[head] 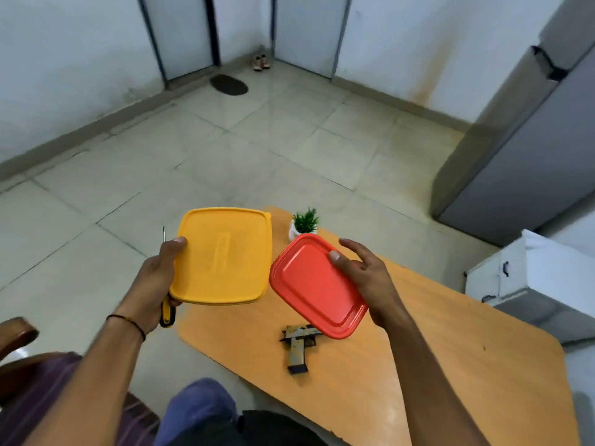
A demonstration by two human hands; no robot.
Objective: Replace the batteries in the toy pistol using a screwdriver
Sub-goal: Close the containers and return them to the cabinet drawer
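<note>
The toy pistol [297, 347], gold and dark, lies flat on the orange table [450, 349] near its front left. My left hand [157, 278] holds a yellow lidded box [222, 255] above the table's left edge, thumb on its lid. The same hand also grips a yellow-and-black screwdriver [167, 312], whose metal tip sticks up behind the box. My right hand [367, 278] holds a red lidded box [314, 284] tilted over the pistol, thumb on top, the other fingers spread.
A small potted plant [304, 223] stands at the table's far corner. A white cabinet [528, 278] and a grey fridge [521, 149] are on the right. A wooden chair arm [16, 333] and my knee [199, 403] are at the lower left. Tiled floor lies beyond.
</note>
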